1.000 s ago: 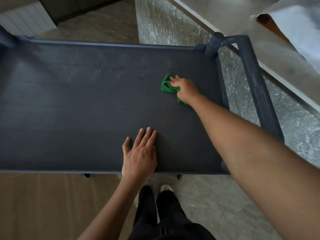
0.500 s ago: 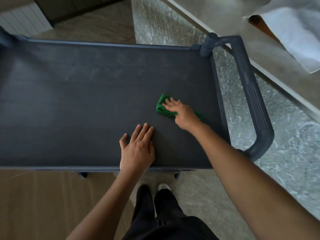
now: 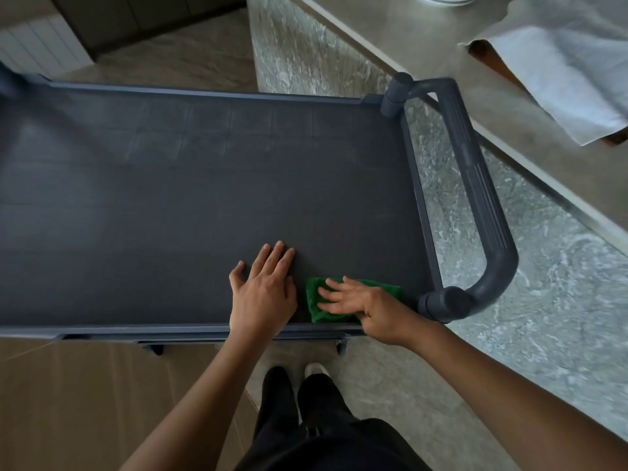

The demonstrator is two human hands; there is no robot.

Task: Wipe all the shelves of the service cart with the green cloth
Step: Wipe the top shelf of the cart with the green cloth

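The service cart's dark top shelf (image 3: 176, 198) fills the middle of the head view. A green cloth (image 3: 314, 302) lies on it near the front right corner, close to the front rim. My right hand (image 3: 367, 305) presses flat on the cloth with straight fingers pointing left. My left hand (image 3: 263, 294) rests flat on the shelf just left of the cloth, fingers spread and straight, holding nothing. Lower shelves are hidden under the top one.
The cart's grey handle (image 3: 475, 185) curves round the right end. A stone counter (image 3: 441, 59) with a white paper sheet (image 3: 564, 62) runs along the right. My legs and shoes (image 3: 299, 379) stand at the cart's front edge, on the floor.
My right hand has dragged the cloth from the far right part of the shelf toward the front rim. The left hand has stayed flat in place.
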